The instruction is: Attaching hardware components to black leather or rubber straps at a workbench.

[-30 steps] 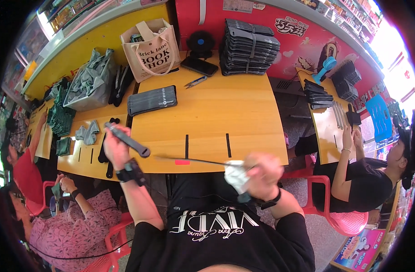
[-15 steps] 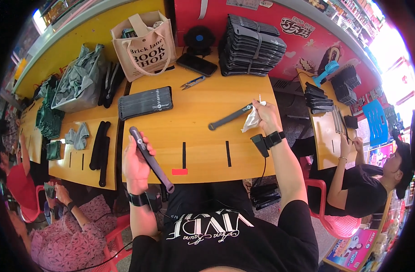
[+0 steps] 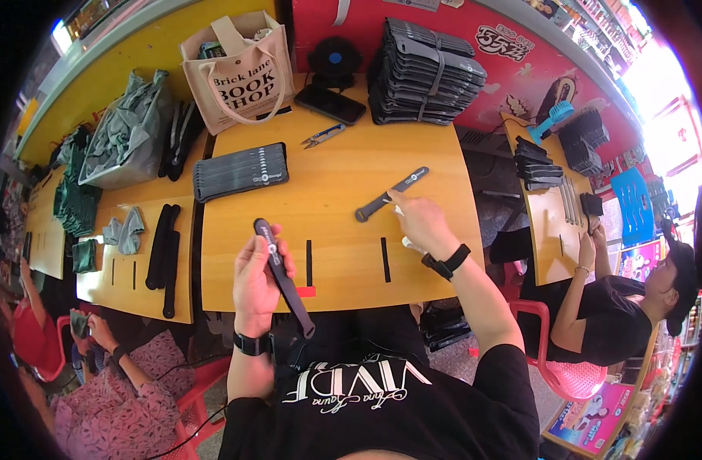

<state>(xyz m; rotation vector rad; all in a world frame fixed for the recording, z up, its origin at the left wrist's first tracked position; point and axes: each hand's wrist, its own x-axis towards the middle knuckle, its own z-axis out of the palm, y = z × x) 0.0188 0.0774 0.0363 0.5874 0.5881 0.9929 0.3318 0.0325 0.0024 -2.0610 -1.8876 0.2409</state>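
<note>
Down on the table (image 3: 336, 211), one grey strap (image 3: 398, 188) now lies, no longer aloft! Right hand (image 3: 428, 224) touches it, can't tell if pinching; left hand (image 3: 253, 270) still grips a second strap (image 3: 284, 283).

The left hand (image 3: 251, 268) holds a dark strap (image 3: 287, 288), whose underside is out of my sight. The right hand (image 3: 429, 224) covers most of a white cloth (image 3: 411, 244); only a scrap peeks out below the palm. I cannot tell how firmly its fingertips meet the second strap (image 3: 410, 180). Beneath the right forearm, the tabletop partly hides a dark stack (image 3: 443, 326). Beyond the left hand, a tote bag (image 3: 240, 96) conceals most of its contents. Far left, a person in red (image 3: 31, 326) fades into the dark rim.
</note>
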